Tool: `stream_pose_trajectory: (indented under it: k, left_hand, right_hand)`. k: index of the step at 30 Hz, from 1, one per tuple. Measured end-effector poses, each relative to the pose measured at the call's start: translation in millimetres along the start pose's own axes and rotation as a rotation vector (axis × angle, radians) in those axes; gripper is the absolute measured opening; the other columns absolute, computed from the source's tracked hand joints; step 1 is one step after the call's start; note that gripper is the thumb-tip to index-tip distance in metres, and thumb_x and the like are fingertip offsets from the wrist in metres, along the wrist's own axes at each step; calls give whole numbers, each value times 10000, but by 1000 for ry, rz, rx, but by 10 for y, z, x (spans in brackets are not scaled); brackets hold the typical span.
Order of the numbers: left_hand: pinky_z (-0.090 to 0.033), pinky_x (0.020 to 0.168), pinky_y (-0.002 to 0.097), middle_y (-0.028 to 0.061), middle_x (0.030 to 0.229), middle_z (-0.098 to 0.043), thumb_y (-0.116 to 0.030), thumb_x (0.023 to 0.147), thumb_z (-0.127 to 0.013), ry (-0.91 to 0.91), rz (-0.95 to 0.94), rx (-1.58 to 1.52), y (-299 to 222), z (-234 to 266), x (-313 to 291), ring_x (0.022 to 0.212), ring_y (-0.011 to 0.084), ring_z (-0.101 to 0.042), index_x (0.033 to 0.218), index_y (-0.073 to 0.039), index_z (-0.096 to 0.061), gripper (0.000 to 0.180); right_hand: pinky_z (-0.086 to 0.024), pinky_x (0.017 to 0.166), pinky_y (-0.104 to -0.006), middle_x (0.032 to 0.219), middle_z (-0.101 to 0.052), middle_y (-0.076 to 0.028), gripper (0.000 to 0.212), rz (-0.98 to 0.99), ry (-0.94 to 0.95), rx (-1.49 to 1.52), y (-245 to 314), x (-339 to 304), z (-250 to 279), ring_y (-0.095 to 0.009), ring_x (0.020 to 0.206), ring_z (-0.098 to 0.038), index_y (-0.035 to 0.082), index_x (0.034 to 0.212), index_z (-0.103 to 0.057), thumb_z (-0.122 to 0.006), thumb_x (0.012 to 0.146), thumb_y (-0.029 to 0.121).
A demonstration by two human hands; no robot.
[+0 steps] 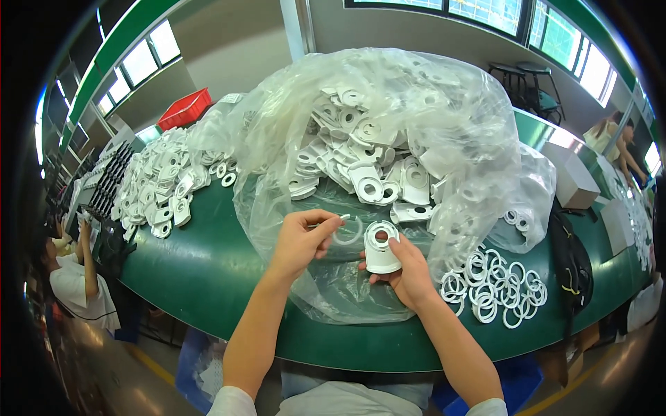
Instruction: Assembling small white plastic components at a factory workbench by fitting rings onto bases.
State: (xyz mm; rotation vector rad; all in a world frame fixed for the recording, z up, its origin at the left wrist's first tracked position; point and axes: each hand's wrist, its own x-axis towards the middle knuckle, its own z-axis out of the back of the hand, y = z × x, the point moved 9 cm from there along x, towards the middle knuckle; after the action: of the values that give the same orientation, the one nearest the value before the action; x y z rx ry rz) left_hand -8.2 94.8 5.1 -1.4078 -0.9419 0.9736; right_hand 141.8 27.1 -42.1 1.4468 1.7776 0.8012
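Between thumb and fingers, my left hand pinches a thin white ring, which looks slightly see-through. Just to its right, my right hand grips a white plastic part with a round opening near its top and a flat lower end. The ring and the part are apart, a small gap between them. Both are held above a clear plastic sheet, the front of a large bag. Inside that bag, beyond my hands, many similar white parts lie in a heap.
Loose white rings lie in a pile right of my right hand on the green table. More white parts are heaped at the left, near a red bin. A black bag and cardboard box stand right. Other people work at both sides.
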Motion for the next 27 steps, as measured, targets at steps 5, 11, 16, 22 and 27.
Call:
stream_pose_trajectory:
  k: [5, 11, 16, 22, 27]
  left_hand:
    - [-460, 469, 220, 73, 746, -642, -88, 860, -637, 10, 15, -160, 39, -193, -40, 597, 114, -603, 940, 50, -641, 159]
    - [-489, 519, 229, 93, 798, -661, -76, 849, -644, 23, 7, -143, 128, -283, -35, 630, 130, -625, 973, 54, -648, 179]
    - [-445, 527, 200, 55, 733, -646, -78, 848, -649, 36, -3, -33, 136, -304, -48, 586, 77, -566, 958, 46, -673, 167]
    - [-436, 505, 189, 48, 730, -652, -80, 854, -642, 0, -49, 32, 113, -314, -52, 567, 60, -553, 969, 36, -674, 167]
    - [-440, 497, 183, 47, 734, -655, -74, 854, -641, -8, -91, 77, 113, -319, -69, 574, 60, -562, 968, 34, -674, 161]
  right_hand:
    - [-524, 614, -348, 1071, -607, -181, 429, -13, -29, 18, -15, -12, 25, -299, 876, -642, -2, 1227, -456, -330, 997, 338]
    - [-525, 616, -345, 1087, -599, -171, 449, -3, -13, 9, 3, -18, -18, -295, 874, -642, -8, 1230, -458, -333, 995, 353]
    - [-529, 624, -343, 1081, -597, -170, 447, -6, 1, -14, -5, -19, -33, -292, 872, -643, -7, 1235, -452, -341, 992, 352]
    - [-532, 630, -342, 1079, -594, -169, 435, -1, 24, -34, -11, -22, -54, -286, 877, -641, 1, 1238, -448, -352, 990, 344]
    - [-533, 629, -335, 1078, -593, -165, 397, -3, 53, -26, -21, -20, -79, -282, 882, -640, 4, 1243, -441, -372, 989, 301]
